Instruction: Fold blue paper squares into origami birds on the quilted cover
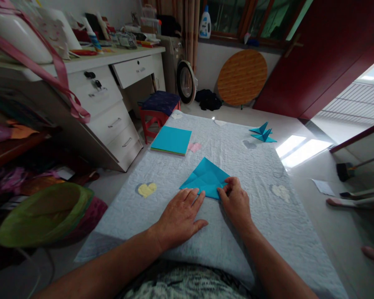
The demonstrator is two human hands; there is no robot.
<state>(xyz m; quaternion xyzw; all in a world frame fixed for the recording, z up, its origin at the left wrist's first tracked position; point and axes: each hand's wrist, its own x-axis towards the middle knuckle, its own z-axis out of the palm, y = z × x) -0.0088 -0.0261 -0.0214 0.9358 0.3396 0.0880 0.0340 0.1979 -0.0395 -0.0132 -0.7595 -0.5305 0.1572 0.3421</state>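
Note:
A creased sheet of blue origami paper (205,175), folded with a point away from me, lies on the cloth-covered table in front of me. My left hand (180,214) rests flat with its fingertips on the paper's near left edge, thumb spread to the side. At the paper's right corner my right hand (237,200) pinches the edge between thumb and fingers. Farther off to the left lies a stack of square paper (172,140), blue on top. Blue folded paper figures (263,133) with pointed wings stand near the table's far right corner.
Pale quilted cloth (162,232) with heart patches covers the table. A red stool (154,118) stands beyond its far left corner. To the left are a white desk (96,99) and a bin with a green liner (46,211). A round wooden board (242,78) leans by the wall.

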